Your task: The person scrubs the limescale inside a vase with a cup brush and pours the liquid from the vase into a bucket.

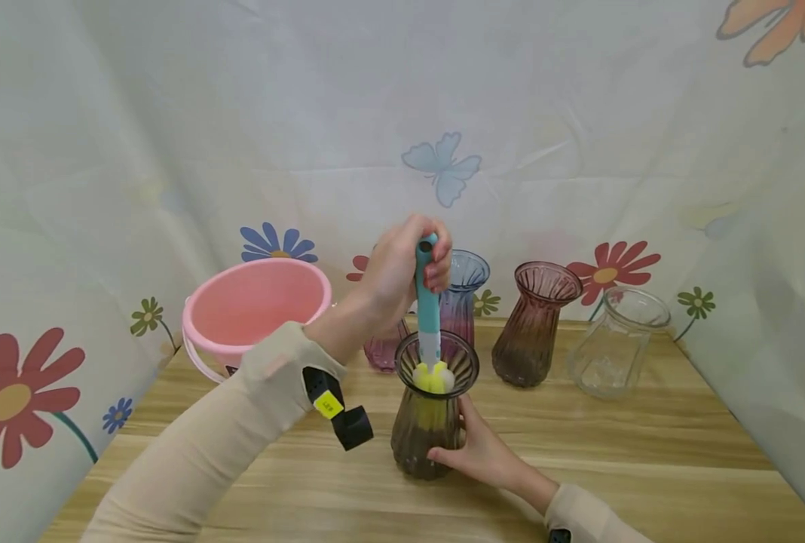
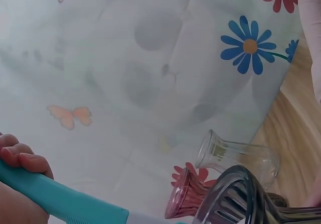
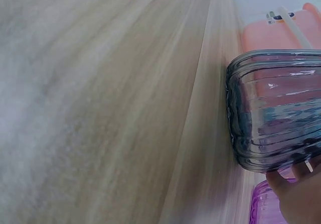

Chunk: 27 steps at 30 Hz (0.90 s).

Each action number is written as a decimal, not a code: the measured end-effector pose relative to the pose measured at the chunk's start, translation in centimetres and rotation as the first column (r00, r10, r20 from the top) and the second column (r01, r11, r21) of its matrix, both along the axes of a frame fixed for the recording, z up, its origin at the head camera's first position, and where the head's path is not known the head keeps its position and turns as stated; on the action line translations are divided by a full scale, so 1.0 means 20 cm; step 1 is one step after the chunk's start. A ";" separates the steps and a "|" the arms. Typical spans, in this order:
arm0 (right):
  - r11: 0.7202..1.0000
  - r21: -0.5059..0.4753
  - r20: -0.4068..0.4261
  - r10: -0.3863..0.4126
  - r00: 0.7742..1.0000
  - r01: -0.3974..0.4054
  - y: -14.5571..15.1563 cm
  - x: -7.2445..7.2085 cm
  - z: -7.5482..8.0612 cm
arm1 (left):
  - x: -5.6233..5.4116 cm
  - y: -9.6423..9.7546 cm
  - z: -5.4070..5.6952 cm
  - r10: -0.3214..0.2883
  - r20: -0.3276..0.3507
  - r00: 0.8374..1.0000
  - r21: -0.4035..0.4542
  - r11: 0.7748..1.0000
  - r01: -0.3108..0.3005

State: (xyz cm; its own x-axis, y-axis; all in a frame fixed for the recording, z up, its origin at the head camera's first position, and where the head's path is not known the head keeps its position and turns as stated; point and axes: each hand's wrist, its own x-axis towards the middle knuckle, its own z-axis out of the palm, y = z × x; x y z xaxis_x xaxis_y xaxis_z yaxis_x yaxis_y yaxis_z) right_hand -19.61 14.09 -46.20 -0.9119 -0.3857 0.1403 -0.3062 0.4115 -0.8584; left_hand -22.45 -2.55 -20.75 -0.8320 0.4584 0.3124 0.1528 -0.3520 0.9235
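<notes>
My left hand (image 1: 397, 265) grips the teal handle (image 1: 427, 305) of a bottle brush, held nearly upright. Its yellow and white sponge head (image 1: 433, 378) sits in the mouth of a smoky grey ribbed glass vase (image 1: 412, 445) and continues down inside. Low on the vase's right side, my right hand (image 1: 487, 454) holds it, thumb in front and fingers behind. In the right wrist view, fingertips (image 3: 277, 180) touch the glass near its base. The left wrist view shows fingers (image 2: 30, 161) wrapped around the teal handle (image 2: 65, 196).
A pink bucket (image 1: 206, 332) stands to the left on the wooden table (image 1: 619, 467). Behind the grey vase is a blue-to-pink glass vase (image 1: 469, 275). Further right stand a reddish-brown vase (image 1: 527, 339) and a clear one (image 1: 609, 362). A flower-printed cloth (image 1: 307, 136) surrounds the table.
</notes>
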 end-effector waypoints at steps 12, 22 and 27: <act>0.998 -0.006 -0.026 -0.060 0.998 0.059 -0.02 0.01 -0.02 | -0.02 0.02 -0.30 -0.011 0.081 0.997 -0.016 1.000 0.012; 0.997 0.029 0.072 0.066 0.995 -0.068 0.03 0.03 0.02 | -0.03 0.03 -0.43 -0.033 0.078 0.996 -0.040 0.999 0.036; 0.985 0.009 0.132 0.171 0.976 -0.174 0.09 -0.01 0.03 | -0.03 0.03 -0.42 -0.039 0.067 0.997 -0.041 0.998 0.042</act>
State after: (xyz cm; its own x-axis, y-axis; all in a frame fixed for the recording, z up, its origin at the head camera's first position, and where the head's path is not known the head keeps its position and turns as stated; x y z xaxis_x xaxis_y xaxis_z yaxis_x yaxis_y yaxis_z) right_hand -19.89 15.82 -45.54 -0.8415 -0.5401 0.0151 -0.2597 0.3799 -0.8878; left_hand -23.04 -1.94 -29.16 -0.8309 0.5037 0.2366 0.0772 -0.3167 0.9454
